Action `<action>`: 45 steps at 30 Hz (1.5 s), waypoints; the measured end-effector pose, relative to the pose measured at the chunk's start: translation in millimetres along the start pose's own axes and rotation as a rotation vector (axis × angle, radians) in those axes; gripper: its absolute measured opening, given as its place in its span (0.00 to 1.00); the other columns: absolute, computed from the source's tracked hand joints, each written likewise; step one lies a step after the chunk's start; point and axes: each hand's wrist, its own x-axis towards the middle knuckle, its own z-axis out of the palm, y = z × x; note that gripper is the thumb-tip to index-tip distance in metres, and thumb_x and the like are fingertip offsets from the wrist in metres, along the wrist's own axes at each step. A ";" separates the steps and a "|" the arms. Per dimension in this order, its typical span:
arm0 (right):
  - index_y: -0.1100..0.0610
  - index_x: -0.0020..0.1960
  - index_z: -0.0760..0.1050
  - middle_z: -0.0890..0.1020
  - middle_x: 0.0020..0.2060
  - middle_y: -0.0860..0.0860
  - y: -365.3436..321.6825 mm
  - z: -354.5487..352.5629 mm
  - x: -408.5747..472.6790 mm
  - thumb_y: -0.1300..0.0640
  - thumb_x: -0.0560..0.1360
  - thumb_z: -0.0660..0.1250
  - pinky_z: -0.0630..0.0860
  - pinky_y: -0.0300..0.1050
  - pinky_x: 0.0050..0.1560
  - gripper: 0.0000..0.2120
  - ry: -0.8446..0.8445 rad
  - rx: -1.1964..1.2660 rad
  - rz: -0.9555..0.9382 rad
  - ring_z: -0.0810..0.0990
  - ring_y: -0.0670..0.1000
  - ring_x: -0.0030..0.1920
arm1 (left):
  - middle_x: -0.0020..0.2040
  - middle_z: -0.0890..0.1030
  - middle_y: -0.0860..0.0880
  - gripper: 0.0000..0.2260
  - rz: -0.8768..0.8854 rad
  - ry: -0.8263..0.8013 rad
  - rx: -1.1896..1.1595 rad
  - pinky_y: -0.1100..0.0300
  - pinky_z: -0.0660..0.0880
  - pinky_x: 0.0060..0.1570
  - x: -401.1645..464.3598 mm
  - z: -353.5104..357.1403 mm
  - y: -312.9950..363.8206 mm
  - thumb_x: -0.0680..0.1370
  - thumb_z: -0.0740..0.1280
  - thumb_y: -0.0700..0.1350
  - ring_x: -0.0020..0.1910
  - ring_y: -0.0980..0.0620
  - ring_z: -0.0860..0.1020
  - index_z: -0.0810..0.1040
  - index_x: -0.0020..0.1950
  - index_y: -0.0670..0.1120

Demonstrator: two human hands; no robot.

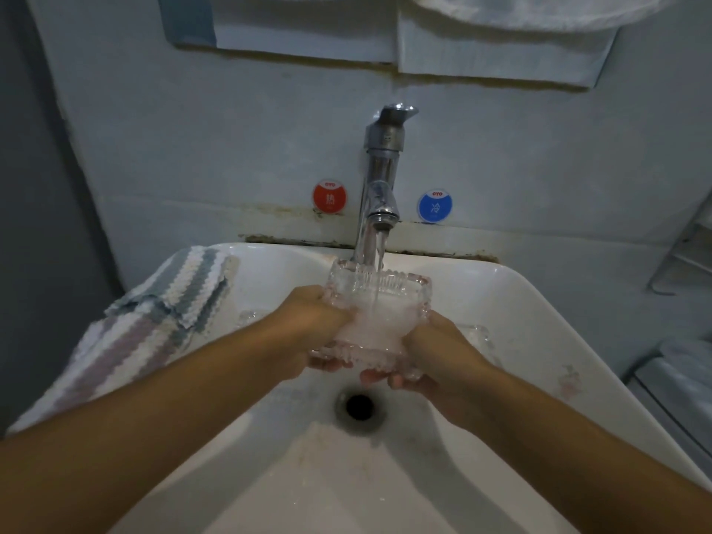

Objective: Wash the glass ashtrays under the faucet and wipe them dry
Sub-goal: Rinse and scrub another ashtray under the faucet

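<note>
Now both hands grip the ashtray (379, 302) — ribbed clear glass, frothing with water.

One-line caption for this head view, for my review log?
Both hands, left hand and right hand, hold a square glass ashtray under the running faucet above the sink.

Bathroom, likely hotel. White ceramic basin (501, 302) with drain (359, 407); chrome faucet (379, 179) at 12 o'clock, flanked by red hot sticker (329, 196) and blue cold sticker (434, 206); striped towel (154, 321) at 9 o'clock.
</note>
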 end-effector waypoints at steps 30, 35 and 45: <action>0.60 0.58 0.76 0.86 0.39 0.62 -0.2 11.1 -14.0 0.66 0.79 0.66 0.78 0.44 0.26 0.09 0.038 -0.045 0.078 0.85 0.58 0.33 | 0.38 0.80 0.52 0.14 0.056 0.091 0.183 0.71 0.68 0.20 2.0 -3.5 -1.3 0.69 0.80 0.51 0.34 0.58 0.76 0.77 0.44 0.48; 0.62 0.52 0.76 0.85 0.38 0.66 -4.5 11.6 -18.4 0.62 0.81 0.63 0.78 0.44 0.23 0.04 0.078 -0.015 0.090 0.82 0.58 0.27 | 0.40 0.79 0.48 0.12 0.077 0.151 0.163 0.64 0.70 0.25 -1.8 -4.4 2.7 0.77 0.72 0.51 0.35 0.54 0.76 0.75 0.47 0.44; 0.59 0.56 0.77 0.83 0.46 0.56 0.3 6.2 -6.1 0.51 0.72 0.77 0.73 0.36 0.20 0.19 0.266 -0.073 0.166 0.82 0.53 0.39 | 0.43 0.73 0.47 0.07 0.061 0.047 0.232 0.61 0.68 0.32 -3.2 3.4 -1.4 0.83 0.62 0.40 0.39 0.52 0.72 0.68 0.45 0.46</action>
